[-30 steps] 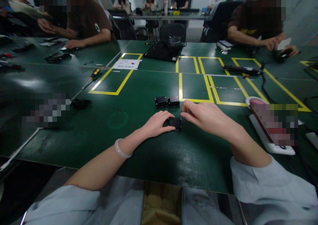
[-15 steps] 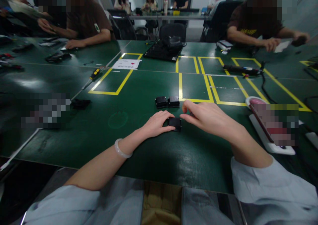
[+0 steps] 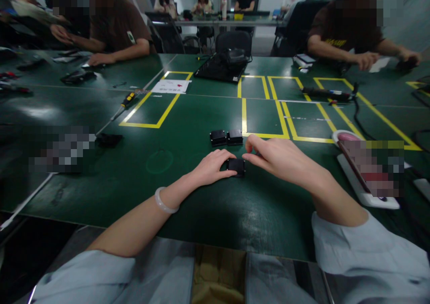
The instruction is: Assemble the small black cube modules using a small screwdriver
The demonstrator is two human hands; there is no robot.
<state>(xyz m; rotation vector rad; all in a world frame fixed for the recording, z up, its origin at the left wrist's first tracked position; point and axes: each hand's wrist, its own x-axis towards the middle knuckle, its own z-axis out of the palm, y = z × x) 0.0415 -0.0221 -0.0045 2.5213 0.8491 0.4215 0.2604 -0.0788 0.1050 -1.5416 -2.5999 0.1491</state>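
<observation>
My left hand (image 3: 215, 167) grips a small black box-shaped part (image 3: 236, 167) on the green table (image 3: 201, 219), thumb on the near side and fingers on the far side. Curled in, my right hand (image 3: 277, 158) is at the right end of this part. Its thumb tip is close to the part's far right corner, and whatever its fingers hold is too small or hidden to make out. Just beyond are two similar black parts, the left one (image 3: 218, 137) and the right one (image 3: 234, 137), side by side.
A phone (image 3: 366, 165) rests on a white stand at right. Yellow tape (image 3: 159, 126) marks rectangles on the table. A screwdriver (image 3: 128, 100), a paper sheet (image 3: 171, 86), a black panel (image 3: 218, 69) and a black tool with a cable (image 3: 325, 93) lie farther off. Co-workers sit opposite.
My right thumb has shifted very slightly toward the black part. My left hand and the parts stay where they were. At far right, a co-worker's hand has lowered a dark object.
</observation>
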